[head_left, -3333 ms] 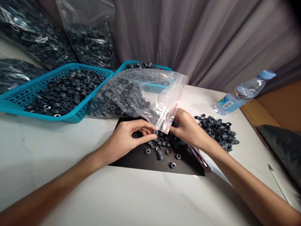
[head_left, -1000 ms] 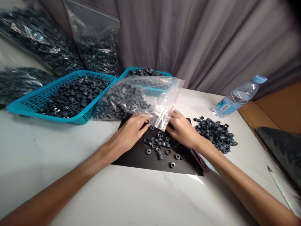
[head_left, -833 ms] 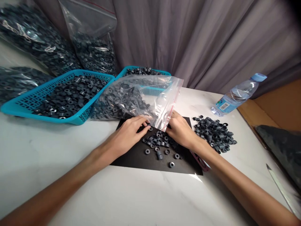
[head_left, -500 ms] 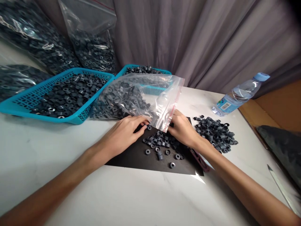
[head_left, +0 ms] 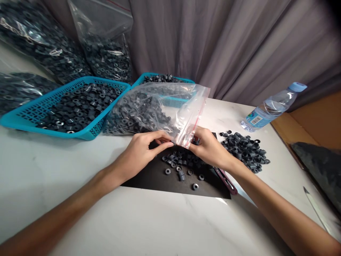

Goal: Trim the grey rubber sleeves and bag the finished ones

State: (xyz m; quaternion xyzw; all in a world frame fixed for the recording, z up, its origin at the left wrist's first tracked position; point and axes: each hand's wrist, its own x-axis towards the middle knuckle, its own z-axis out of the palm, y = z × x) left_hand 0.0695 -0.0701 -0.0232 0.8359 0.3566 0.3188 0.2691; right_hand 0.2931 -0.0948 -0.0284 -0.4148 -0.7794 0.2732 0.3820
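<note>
Head view: beside the left turquoise plastic basket (head_left: pixel 62 134), a clear zip bag (head_left: pixel 186 113) of dark grey rings (head_left: pixel 133 110) is flanked by the left hand (head_left: pixel 141 151), fingertips close, and right hand (head_left: pixel 209 145), fingers partly hidden — their grips cannot be told.

- The mat (head_left: pixel 154 183) lies mid-tabletop (head_left: pixel 93 220), loose rings (head_left: pixel 182 176) on it
- The front bag (head_left: pixel 141 110), rings inside, lies behind the mat
- The left basket (head_left: pixel 57 133), holding rings, sits left of this bag; the rear basket (head_left: pixel 145 75), also holding rings, behind it
- Filled bags (head_left: pixel 106 57) lie behind the left basket
- The ring pile (head_left: pixel 245 151) is right of the mat, the bottle (head_left: pixel 273 106) behind it
- The curtain (head_left: pixel 199 42) hangs behind the rear basket
</note>
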